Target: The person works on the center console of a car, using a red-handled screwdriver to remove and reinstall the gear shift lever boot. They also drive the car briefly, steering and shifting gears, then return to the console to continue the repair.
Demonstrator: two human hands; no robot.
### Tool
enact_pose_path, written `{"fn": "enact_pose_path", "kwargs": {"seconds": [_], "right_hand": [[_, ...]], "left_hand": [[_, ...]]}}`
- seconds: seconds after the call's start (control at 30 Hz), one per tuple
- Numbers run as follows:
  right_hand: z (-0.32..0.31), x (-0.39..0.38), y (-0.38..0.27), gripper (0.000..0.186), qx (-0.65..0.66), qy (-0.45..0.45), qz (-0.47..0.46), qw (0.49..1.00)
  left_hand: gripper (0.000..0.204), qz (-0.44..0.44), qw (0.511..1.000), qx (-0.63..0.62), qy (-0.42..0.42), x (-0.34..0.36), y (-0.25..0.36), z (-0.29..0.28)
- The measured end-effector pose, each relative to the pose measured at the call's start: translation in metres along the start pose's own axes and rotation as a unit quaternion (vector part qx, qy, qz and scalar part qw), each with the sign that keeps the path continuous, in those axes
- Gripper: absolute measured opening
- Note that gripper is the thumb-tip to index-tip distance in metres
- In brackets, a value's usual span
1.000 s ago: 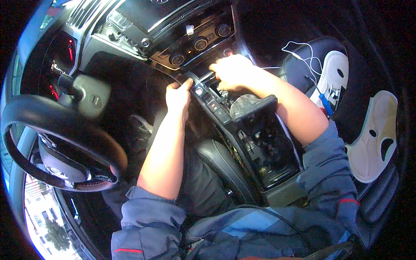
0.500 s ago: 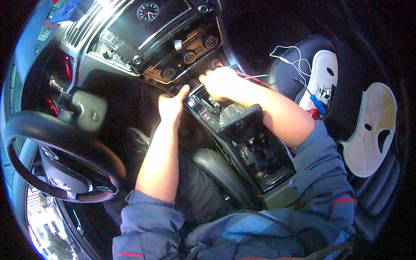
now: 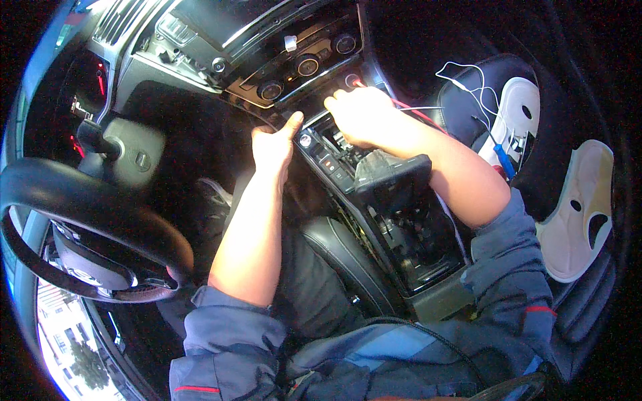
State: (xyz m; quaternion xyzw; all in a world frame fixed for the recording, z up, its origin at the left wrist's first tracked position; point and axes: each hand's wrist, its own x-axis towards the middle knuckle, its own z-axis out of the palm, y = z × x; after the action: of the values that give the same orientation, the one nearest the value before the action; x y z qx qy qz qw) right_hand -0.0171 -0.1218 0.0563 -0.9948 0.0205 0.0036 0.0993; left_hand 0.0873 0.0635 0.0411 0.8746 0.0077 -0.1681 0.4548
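A black centre console trim panel [image 3: 328,164] with buttons and a round button runs along its left side, below the dashboard. My left hand [image 3: 275,148] is closed at the panel's left front edge, thumb on top, the other fingers hidden. On its far side, my right hand [image 3: 361,119] is closed with curled fingers at the front right of the panel; its fingertips are hidden. Between my hands shows an opening with mechanical parts [image 3: 342,143]. Behind it, a loose-looking dark boot with a black frame [image 3: 391,172] rises under my right forearm.
The steering wheel [image 3: 100,194] stands at left. Climate knobs [image 3: 308,65] lie ahead. A red cable [image 3: 428,119] passes behind my right forearm. A blue-handled tool [image 3: 503,160], a white cable [image 3: 461,83] and pale slipper-shaped pieces [image 3: 576,214] lie on the right seat.
The whole view has shifted, so the console and both hands appear slightly farther right. Both hands stay at the same places on the console.
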Motion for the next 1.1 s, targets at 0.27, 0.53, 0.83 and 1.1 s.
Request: {"fn": "enact_pose_path", "kwargs": {"seconds": [0.27, 0.53, 0.83, 1.1], "right_hand": [[0.011, 0.012, 0.003, 0.024, -0.007, -0.001, -0.015, 1.000], [-0.013, 0.007, 0.004, 0.033, 0.002, -0.068, -0.034, 0.997], [0.000, 0.012, 0.002, 0.043, 0.021, -0.063, 0.010, 0.998], [-0.014, 0.009, 0.007, 0.037, 0.027, -0.064, -0.068, 0.995]], "left_hand": [[0.071, 0.012, 0.999, 0.036, 0.025, 0.006, 0.000, 0.008], [0.073, 0.015, 0.999, 0.041, 0.010, 0.002, 0.001, 0.009], [0.078, 0.018, 0.999, 0.026, 0.012, -0.001, -0.003, 0.009], [0.074, 0.025, 0.999, 0.018, 0.032, -0.008, 0.004, 0.011]]}}
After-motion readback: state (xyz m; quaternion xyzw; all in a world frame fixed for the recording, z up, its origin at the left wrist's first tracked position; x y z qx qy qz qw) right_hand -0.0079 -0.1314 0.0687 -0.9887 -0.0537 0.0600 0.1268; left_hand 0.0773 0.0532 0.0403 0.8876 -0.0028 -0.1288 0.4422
